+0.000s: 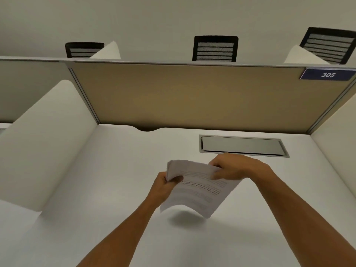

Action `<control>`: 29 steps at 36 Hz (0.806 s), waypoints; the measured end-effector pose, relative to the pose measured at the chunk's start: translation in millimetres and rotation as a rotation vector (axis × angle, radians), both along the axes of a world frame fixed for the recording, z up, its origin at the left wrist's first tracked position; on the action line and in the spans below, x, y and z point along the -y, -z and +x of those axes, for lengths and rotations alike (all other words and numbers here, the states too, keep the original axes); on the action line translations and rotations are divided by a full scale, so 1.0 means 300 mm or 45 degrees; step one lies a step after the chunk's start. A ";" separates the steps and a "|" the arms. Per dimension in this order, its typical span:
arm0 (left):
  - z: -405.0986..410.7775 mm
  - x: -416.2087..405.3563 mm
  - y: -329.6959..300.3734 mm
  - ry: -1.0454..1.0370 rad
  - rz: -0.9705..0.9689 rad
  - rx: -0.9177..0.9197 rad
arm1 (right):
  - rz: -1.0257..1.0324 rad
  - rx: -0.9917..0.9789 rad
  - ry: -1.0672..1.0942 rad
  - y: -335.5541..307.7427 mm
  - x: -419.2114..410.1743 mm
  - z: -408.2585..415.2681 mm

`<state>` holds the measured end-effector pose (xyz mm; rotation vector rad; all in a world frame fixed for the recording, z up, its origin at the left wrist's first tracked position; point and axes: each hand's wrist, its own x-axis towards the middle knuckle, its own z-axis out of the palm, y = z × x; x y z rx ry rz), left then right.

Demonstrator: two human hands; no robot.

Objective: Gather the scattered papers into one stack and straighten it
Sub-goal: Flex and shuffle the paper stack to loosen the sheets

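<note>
A stack of printed white papers (198, 191) hangs in the air above the white desk (107, 180), its lower edge curling and casting a shadow on the surface. My left hand (163, 186) grips the stack's upper left corner, thumb on the front sheet. My right hand (231, 168) pinches the top right edge. The sheets look gathered together; no loose paper lies on the desk.
A grey metal cable flap (241, 145) is set into the desk just behind my right hand. A tan partition (183, 97) with a "305" label (327, 74) closes the back; white side panels (48, 135) flank the desk. Black chairs stand beyond.
</note>
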<state>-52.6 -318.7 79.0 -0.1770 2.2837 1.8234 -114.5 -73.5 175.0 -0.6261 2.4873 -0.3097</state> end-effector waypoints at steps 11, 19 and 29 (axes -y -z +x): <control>0.069 0.040 0.086 -0.200 0.206 0.127 | -1.310 0.347 0.778 0.295 -0.092 0.164; 0.098 0.030 0.120 -0.122 0.185 0.176 | -1.294 0.270 0.992 0.413 -0.008 0.267; 0.095 0.038 0.097 -0.124 0.190 0.066 | -1.259 0.170 1.053 0.412 0.032 0.259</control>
